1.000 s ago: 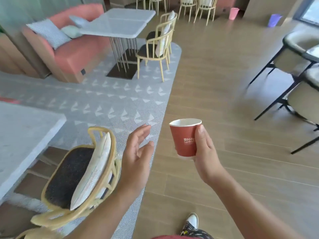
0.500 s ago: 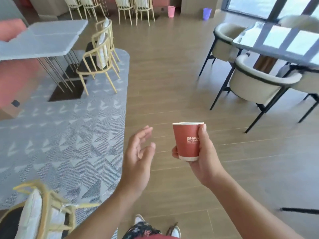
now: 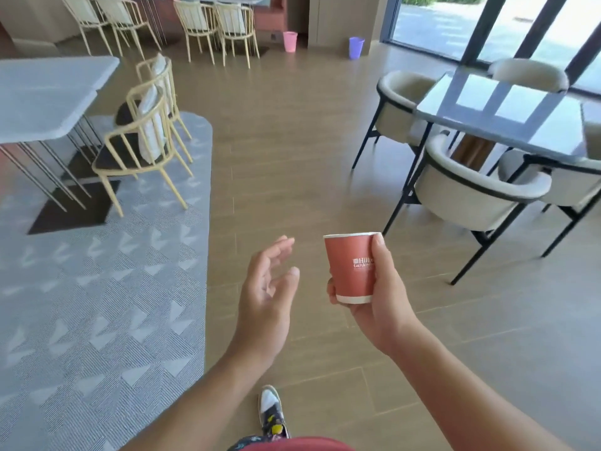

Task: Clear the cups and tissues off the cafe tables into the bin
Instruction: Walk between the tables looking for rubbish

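Wood floor [image 3: 292, 151], grey rug [image 3: 97, 288] on its left side, pale tabletop [image 3: 48, 92] at far left, glossy dark tabletop [image 3: 520, 118] at right. Pink bin [image 3: 289, 41] and purple bin [image 3: 356, 48] stand upright by the far wall, well apart from both hands; contents not discernible. Left hand [image 3: 266, 301] is empty with fingers loosely spread; just beside it, right hand [image 3: 380, 307] grips the red paper cup [image 3: 349, 268] upright above the floor, fingers curled round it, interior not visible.

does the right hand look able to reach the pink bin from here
Probably not from here. The right hand holds the red cup close in, while the pink bin stands far off across the room. The wood floor between looks free to walk.
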The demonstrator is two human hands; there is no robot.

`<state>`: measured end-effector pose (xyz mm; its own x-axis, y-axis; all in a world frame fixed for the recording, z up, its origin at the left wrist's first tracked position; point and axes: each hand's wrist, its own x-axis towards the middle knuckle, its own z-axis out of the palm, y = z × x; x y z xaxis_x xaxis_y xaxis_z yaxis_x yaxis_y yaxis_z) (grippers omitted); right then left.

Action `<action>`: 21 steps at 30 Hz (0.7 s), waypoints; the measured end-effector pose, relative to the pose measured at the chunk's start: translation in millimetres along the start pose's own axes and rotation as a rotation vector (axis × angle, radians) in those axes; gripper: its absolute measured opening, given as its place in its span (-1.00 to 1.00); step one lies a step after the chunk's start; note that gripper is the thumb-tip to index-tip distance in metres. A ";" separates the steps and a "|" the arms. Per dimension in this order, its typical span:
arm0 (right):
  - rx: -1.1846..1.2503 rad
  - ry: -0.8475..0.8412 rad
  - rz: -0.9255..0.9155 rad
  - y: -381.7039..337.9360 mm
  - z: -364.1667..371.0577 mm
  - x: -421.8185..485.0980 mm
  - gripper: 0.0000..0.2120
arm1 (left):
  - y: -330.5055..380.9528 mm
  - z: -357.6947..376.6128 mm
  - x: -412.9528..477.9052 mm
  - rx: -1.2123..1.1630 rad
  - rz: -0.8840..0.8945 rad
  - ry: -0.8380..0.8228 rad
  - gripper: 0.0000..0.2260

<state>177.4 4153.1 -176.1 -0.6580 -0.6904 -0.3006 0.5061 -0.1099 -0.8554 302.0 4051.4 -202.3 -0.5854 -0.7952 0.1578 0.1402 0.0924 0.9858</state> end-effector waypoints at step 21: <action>0.162 -0.025 0.045 -94.6 3.3 392.7 -0.32 | -84.6 83.3 397.0 0.054 -0.001 -0.070 -0.68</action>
<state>-127.0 3890.0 -211.8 -0.6194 -0.7149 -0.3246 0.6196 -0.1912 -0.7613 -8.8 3777.8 -218.2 -0.6400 -0.7517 0.1591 0.0976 0.1258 0.9872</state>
